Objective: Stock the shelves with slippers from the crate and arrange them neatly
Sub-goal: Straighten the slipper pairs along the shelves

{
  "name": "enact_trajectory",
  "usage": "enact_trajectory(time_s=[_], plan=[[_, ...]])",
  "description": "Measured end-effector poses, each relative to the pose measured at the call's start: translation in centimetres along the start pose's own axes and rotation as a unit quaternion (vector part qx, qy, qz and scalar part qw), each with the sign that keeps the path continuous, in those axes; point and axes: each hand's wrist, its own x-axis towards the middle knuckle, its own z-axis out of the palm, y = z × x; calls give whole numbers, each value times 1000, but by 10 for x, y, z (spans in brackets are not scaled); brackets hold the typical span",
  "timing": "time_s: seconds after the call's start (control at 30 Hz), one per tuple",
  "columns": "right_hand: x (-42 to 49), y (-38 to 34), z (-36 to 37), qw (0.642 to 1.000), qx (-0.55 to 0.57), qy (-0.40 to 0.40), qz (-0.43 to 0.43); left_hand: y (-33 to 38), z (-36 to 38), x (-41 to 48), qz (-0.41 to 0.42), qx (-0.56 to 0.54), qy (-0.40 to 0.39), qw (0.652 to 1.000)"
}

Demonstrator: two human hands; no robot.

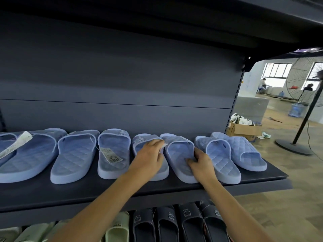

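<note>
Several light blue quilted slippers stand in a row on the dark shelf [104, 193]. My left hand [150, 158] lies over one slipper [139, 142] in the middle of the row, fingers pinching a white tag at its strap. My right hand [201, 161] grips the right edge of the neighbouring slipper [178, 154], thumb on its footbed. Two more blue slippers [222, 154] sit to the right, and another with a paper tag [113, 152] to the left. The crate is not in view.
The shelf below holds dark navy slippers [174, 224] and pale green ones [117, 229]. An upper shelf [262, 23] overhangs. To the right stand a cardboard box [244, 130], a floor fan's base [293, 145] and a water jug [297, 110]. People sit far off.
</note>
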Motion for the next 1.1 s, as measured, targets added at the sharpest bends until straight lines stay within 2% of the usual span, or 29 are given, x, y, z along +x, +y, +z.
enact_trajectory(time_s=[0.13, 0.3, 0.43, 0.57, 0.7, 0.8, 1.0, 1.1], plan=[[-2, -3, 0, 1000, -2, 3, -6, -7, -7, -14, 5, 98, -103, 990], [-3, -5, 1, 1000, -29, 5, -1, -10, -12, -21, -13, 96, -160, 982], [-13, -9, -2, 993, -89, -64, -43, -7, -14, -30, 17, 98, -169, 981], [-11, -5, -5, 978, -139, -148, -48, -6, -15, -24, 10, 121, -197, 973], [-2, -12, 0, 977, -137, -157, -34, -26, -17, -9, -15, 88, -252, 964], [5, -18, 7, 978, -140, -152, -18, -37, -19, 0, -31, 62, -255, 964], [22, -24, 22, 979, -157, -127, -10, -37, -13, 10, -41, 83, -223, 970], [27, -24, 21, 980, -148, -136, -12, -38, -11, 12, -46, 81, -231, 968]])
